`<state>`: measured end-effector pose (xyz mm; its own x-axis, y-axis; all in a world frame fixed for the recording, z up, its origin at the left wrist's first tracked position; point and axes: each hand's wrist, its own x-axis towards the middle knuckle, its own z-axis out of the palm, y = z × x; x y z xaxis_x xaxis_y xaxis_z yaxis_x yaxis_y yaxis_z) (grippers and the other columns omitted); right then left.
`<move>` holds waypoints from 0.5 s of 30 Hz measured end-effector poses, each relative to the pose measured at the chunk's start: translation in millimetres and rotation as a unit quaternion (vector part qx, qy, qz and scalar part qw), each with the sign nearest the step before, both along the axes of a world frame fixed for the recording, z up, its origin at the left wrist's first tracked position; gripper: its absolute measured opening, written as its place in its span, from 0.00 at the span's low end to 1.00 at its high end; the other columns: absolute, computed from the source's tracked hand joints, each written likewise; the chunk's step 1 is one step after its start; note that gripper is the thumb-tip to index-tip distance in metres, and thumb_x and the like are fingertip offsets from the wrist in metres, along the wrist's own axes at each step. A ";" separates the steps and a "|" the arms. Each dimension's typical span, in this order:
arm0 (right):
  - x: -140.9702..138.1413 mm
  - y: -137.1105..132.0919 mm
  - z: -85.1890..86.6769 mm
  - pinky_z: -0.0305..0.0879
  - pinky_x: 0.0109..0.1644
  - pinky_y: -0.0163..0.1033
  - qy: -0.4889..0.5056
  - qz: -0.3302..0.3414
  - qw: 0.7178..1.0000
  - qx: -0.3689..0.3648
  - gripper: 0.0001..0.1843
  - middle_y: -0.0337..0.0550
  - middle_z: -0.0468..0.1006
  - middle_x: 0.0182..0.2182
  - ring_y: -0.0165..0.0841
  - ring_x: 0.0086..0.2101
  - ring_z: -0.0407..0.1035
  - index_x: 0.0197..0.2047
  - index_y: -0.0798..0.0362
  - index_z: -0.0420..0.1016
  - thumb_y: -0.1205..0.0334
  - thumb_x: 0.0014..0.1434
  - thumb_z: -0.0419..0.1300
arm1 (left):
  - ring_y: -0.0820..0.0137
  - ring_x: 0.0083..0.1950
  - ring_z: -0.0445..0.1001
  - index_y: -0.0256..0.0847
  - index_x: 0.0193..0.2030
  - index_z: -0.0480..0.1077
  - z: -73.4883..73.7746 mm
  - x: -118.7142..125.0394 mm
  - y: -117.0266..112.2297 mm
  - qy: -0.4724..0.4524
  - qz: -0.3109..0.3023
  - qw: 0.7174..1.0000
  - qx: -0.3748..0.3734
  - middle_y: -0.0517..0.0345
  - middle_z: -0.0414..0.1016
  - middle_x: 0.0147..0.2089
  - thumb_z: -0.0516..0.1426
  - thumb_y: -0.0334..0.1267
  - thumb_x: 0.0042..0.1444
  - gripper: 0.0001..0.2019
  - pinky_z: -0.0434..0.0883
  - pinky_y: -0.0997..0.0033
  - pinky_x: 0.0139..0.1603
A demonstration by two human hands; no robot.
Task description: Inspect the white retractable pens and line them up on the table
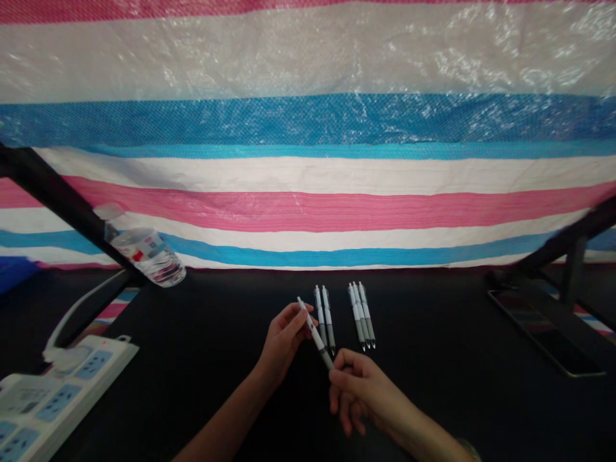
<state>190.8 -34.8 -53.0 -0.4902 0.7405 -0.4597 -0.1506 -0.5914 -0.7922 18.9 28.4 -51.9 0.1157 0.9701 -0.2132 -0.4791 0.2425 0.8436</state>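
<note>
A white retractable pen with a grey grip (pixel 316 335) is held at a slant between my two hands. My left hand (pixel 287 335) pinches its upper part, near the clicker end. At the lower end, the thumb and forefinger of my right hand (pixel 355 386) close on the grip, hiding the tip; its other fingers hang loosely curled. Just beyond the held pen, a pair of similar pens (pixel 324 316) lies on the black table (pixel 433 385). To their right, three more pens (pixel 362 314) lie side by side, tips toward me.
A white power strip (pixel 72 391) with a plugged-in cable lies at the left front. Behind it, a clear water bottle (pixel 151 253) leans tilted by a black bar (pixel 72 202). A dark phone (pixel 543 333) lies at right. Striped plastic sheeting (pixel 308 212) hangs along the back.
</note>
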 end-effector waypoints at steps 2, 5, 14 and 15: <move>-0.2 0.2 -1.0 0.50 0.13 0.25 -0.011 -0.002 1.000 0.005 0.27 0.36 0.77 0.19 0.27 0.13 0.69 0.34 0.50 0.57 0.40 0.51 0.67 | 0.72 0.29 0.71 0.36 0.36 0.77 0.9 0.4 -0.5 0.003 0.001 1.000 0.000 0.55 0.77 0.29 0.70 0.47 0.48 0.16 0.68 0.73 0.33; -0.6 0.7 -2.4 0.46 0.12 0.25 -0.025 -0.006 1.000 0.008 0.27 0.33 0.75 0.17 0.26 0.11 0.65 0.33 0.49 0.57 0.40 0.49 0.67 | 0.72 0.29 0.71 0.36 0.36 0.77 1.1 0.6 -0.7 0.006 0.000 1.000 0.001 0.54 0.78 0.29 0.69 0.46 0.48 0.16 0.68 0.73 0.33; -1.9 0.3 3.7 0.46 0.12 0.25 -0.038 -0.012 0.999 0.006 0.26 0.31 0.74 0.15 0.23 0.10 0.61 0.33 0.49 0.57 0.44 0.48 0.68 | 0.72 0.31 0.72 0.36 0.37 0.77 -1.9 -2.1 0.2 0.002 0.017 1.000 0.014 0.56 0.77 0.30 0.68 0.45 0.51 0.14 0.70 0.74 0.33; -1.8 0.3 3.9 0.46 0.12 0.25 -0.038 -0.014 0.999 0.007 0.26 0.30 0.74 0.15 0.23 0.10 0.61 0.33 0.49 0.57 0.44 0.48 0.68 | 0.72 0.31 0.72 0.36 0.38 0.77 -1.8 -2.4 0.6 0.000 0.021 1.000 0.015 0.56 0.77 0.30 0.68 0.44 0.51 0.14 0.70 0.74 0.33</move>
<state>189.0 -34.5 -49.2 -0.4329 0.7597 -0.4852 -0.1056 -0.5773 -0.8097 16.5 29.1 -53.7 0.0743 0.9801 -0.1842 -0.4879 0.1968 0.8504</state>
